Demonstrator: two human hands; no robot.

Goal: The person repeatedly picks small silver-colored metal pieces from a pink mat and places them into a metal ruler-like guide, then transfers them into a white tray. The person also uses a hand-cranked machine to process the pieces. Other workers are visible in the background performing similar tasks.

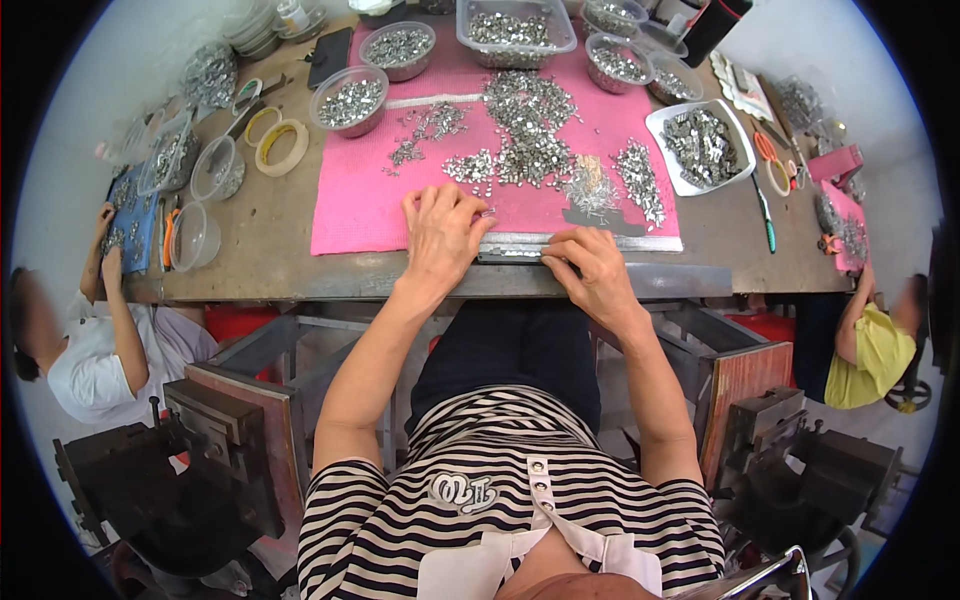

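A narrow dark bar with a row of small shiny metal pieces [512, 253] lies along the table's front edge. My left hand [440, 238] is over the bar's left end, with thumb and fingertips closed on a small silver metal piece [488, 213]. At the other end, my right hand [597, 272] has thumb and forefinger closed around the bar. Just beyond the hands, a large heap of small silver metal parts [528, 125] spreads over a pink mat [350, 200]. Thin metal pins [592, 195] are piled near a dark flat plate [605, 222].
Tubs of metal parts stand behind, among them a rectangular tub [517, 50] and a round tub [350, 102]. A white tray [700, 148] is at the right, beside a green-handled tool [765, 215]. Tape rolls [282, 148] lie left. Two people work at either side.
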